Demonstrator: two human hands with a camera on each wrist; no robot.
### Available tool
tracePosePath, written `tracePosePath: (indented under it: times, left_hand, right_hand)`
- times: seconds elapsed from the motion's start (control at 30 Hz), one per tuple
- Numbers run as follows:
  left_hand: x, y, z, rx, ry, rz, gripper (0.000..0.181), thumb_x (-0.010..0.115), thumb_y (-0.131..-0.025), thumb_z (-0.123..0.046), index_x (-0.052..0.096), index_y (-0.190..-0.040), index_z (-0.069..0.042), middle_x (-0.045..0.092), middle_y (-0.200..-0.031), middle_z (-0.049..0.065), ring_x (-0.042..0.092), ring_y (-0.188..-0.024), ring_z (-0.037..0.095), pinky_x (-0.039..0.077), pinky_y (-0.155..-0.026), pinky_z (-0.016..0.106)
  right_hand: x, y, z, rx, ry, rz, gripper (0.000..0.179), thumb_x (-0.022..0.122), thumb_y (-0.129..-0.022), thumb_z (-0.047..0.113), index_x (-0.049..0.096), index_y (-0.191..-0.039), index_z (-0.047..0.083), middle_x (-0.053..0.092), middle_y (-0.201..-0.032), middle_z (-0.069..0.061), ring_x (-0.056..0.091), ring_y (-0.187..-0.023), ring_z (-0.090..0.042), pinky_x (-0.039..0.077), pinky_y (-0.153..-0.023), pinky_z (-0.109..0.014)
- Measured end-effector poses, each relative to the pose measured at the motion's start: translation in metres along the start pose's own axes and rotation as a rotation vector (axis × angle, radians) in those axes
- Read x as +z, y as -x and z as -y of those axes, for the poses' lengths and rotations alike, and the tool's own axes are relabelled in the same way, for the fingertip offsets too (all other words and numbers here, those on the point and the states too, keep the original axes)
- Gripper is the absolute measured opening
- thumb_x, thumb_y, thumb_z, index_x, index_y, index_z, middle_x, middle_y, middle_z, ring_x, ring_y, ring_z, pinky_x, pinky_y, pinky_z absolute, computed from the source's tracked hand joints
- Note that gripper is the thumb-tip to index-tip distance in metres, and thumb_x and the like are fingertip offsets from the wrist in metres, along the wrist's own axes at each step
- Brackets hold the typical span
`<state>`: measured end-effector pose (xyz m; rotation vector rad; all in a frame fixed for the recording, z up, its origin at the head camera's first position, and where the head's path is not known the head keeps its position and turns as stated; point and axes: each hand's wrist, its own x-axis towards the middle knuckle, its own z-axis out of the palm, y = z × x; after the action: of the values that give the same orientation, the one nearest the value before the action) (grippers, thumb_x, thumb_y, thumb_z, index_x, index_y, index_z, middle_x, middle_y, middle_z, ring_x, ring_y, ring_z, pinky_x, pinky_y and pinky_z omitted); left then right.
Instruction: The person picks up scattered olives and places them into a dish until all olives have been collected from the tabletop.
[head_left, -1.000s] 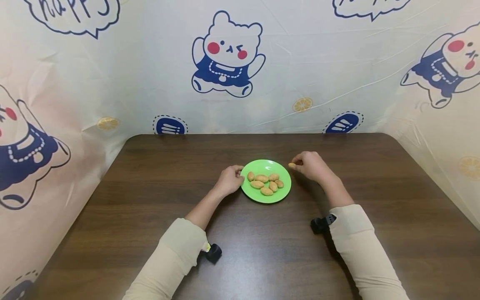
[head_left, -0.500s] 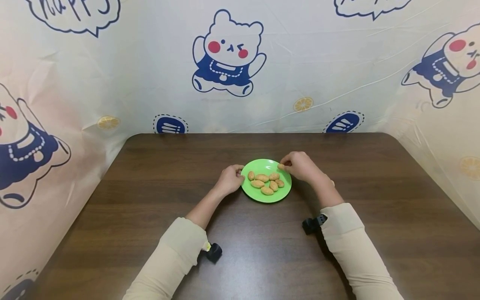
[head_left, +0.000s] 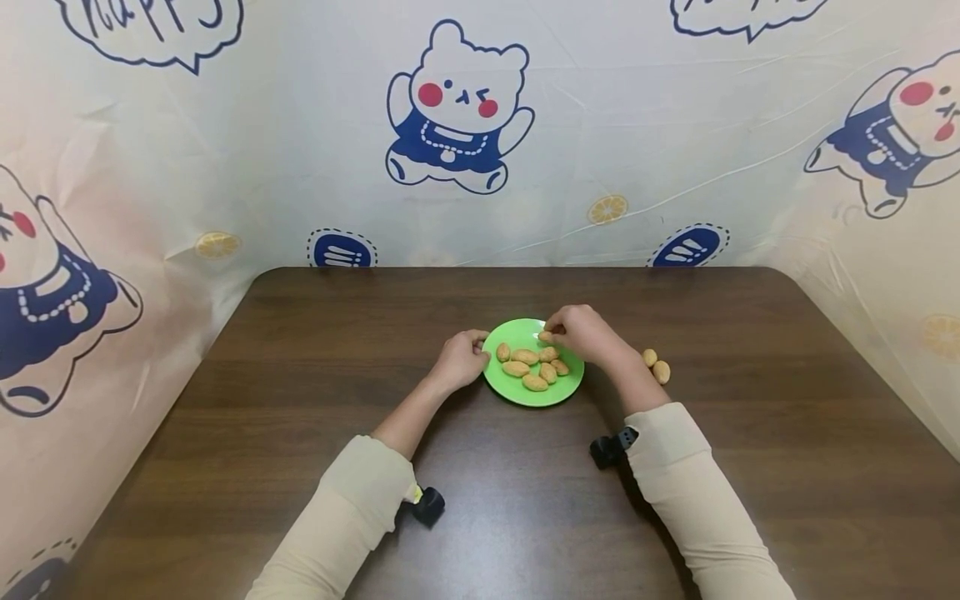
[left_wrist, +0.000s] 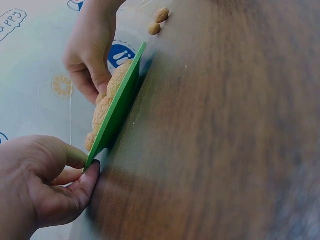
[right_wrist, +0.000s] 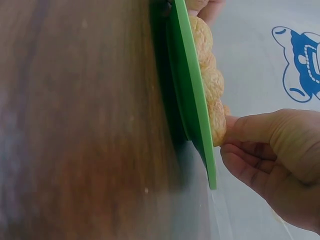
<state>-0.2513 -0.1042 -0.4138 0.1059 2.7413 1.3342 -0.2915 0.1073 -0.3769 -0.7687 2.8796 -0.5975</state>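
Observation:
A green plate point(head_left: 525, 399) stands near the middle of the table, with several tan, wrinkled unshelled peanuts point(head_left: 516, 368) spread over it. My left hand point(head_left: 458, 362) pinches its left rim; in the left wrist view the thumb and fingers of that hand point(left_wrist: 47, 182) clasp the edge from above and below. Over the plate's far right part, my right hand point(head_left: 588, 335) holds one peanut point(head_left: 546, 337) between thumb and fingertips. In the right wrist view this hand point(right_wrist: 280, 155) mostly hides the peanut behind its fingers.
Two more peanuts point(head_left: 661, 372) lie on the brown wooden table point(head_left: 300, 358), right of my right forearm. Black wrist cameras sit at both sleeve cuffs. A printed cloth point(head_left: 300, 150) with cartoon bears stands behind the table.
My right hand has carried its peanut leftward, from beside the plate to above it. Two peanuts formerly hidden behind the right arm now show on the table. The left hand keeps its place.

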Motion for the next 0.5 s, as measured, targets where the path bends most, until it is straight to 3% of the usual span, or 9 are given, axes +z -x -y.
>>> tracePosePath:
  times: [0.5]
  left_hand:
    - [0.0006,-0.0018,0.0019,0.003,0.002,0.0,0.038,0.055,-0.088,-0.001,0.053,-0.125,0.004,0.05,-0.093,0.007,0.047,-0.084,0.017,0.04,-0.07,0.026]
  right_hand:
    - [0.0031,-0.0039,0.0012,-0.021,0.027,0.051,0.018,0.063,-0.088,0.011,0.071,-0.102,0.003,0.066,-0.101,-0.011,0.06,-0.093,-0.025,0.049,-0.075,-0.034]
